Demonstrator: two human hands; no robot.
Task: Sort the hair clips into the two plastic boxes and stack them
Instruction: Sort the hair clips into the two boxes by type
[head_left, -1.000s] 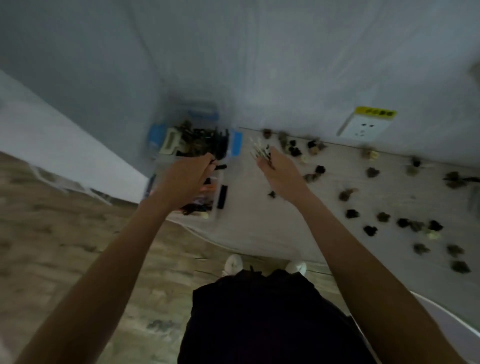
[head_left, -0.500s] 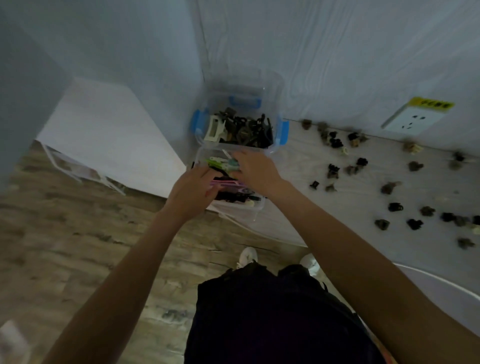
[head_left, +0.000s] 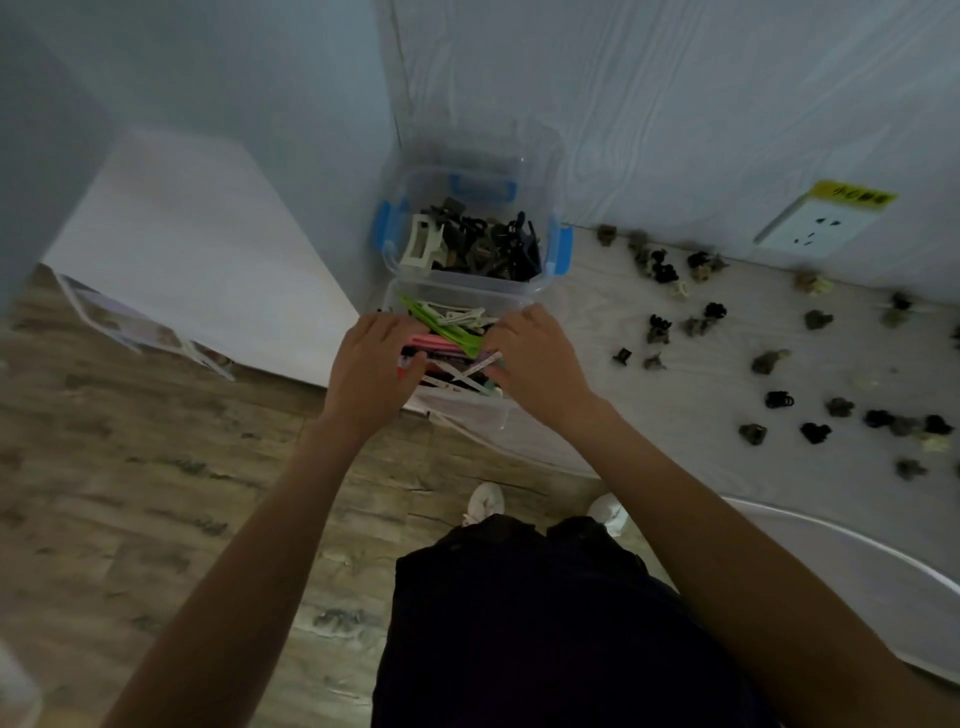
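While both hands reach into it, the near box (head_left: 470, 410), a clear plastic tub, sits at the corner of the table (head_left: 649, 415) closest to the person. It holds flat snap clips (head_left: 447, 332) in green, pink, white and dark colours, piled loosely. The left hand (head_left: 371, 364) rests on the box's left side with its fingers curled over the clips; whether it pinches one cannot be told. The right hand (head_left: 535, 358) rests on the box's right side, fingers bent down onto the pile, thumb beside a white clip.

Touching the far side of the near box stands a second clear box (head_left: 470, 228) with blue latches, filled with dark claw clips (head_left: 488, 247) and one large cream clip (head_left: 421, 247). To the right of the near box, many small dark and olive claw clips (head_left: 660, 327) lie scattered well apart across the pale wood-grain table.

Beyond the boxes rises a pale wall (head_left: 675, 104) with a white socket (head_left: 810, 228) under a yellow label. Left of and below the near box is a wood-plank floor (head_left: 156, 467), with the person's white shoes (head_left: 485, 504) on it.
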